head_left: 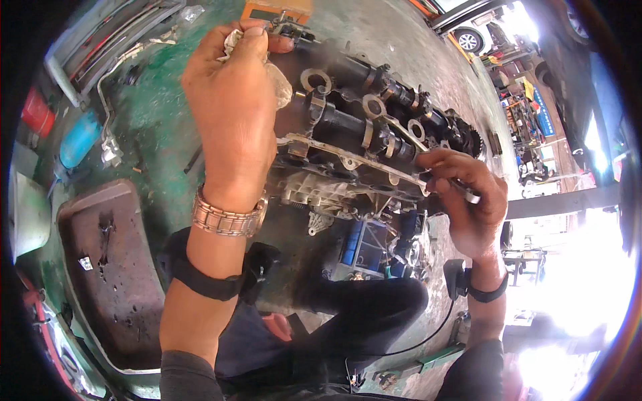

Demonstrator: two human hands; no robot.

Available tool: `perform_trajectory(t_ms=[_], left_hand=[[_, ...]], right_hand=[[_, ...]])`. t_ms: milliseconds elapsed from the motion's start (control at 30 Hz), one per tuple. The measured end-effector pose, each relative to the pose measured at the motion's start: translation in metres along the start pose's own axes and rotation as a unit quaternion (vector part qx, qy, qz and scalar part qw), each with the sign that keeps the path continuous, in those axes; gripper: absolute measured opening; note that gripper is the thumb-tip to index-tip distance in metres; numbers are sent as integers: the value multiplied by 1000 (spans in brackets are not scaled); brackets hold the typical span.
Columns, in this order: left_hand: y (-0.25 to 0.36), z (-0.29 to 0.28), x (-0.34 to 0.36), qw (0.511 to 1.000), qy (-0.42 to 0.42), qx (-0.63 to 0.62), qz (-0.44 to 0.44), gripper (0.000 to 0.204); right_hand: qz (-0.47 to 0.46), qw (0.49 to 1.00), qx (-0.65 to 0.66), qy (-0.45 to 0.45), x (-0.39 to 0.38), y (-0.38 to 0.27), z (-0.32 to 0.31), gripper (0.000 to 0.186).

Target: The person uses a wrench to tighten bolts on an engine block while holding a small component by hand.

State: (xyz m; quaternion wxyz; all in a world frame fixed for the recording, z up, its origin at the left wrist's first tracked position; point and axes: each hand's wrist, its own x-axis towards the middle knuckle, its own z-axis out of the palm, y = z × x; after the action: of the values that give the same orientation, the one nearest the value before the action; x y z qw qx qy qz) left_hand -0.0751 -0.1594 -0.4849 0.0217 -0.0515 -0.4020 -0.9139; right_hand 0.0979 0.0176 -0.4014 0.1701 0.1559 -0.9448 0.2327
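Note:
My left hand [234, 93] is raised over the far left end of an engine's cylinder head [348, 157]. Its thumb and fingers are closed on a crumpled, stained off-white rag [281, 87]. At the right side of the engine my right hand [468, 194] has its fingers curled round a slim metal wrench [409, 134]. The wrench's shaft reaches up and left over the head, and its other end shows below my fingers. Dark camshafts [341, 127] and several round metal rings are exposed on the head, with a toothed gear [476, 142] at the far right.
A dirty brown tray [110, 194] stands on the green floor at left, with small parts in it. Beyond it lie a blue bottle [80, 139] and a red container [38, 112]. An orange box [277, 9] sits behind the engine. A blue crate [366, 244] is below.

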Motion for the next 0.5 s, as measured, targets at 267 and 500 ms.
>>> perform_trajectory(t_ms=[267, 500], left_hand=[[-11, 6, -4, 1000, -23, -6, -1, 15], [-12, 6, 0, 999, -26, -21, 3, 15]], right_hand=[[298, 892, 301, 160, -28, 52, -22, 30], [329, 823, 395, 244, 7, 106, -29, 21]])
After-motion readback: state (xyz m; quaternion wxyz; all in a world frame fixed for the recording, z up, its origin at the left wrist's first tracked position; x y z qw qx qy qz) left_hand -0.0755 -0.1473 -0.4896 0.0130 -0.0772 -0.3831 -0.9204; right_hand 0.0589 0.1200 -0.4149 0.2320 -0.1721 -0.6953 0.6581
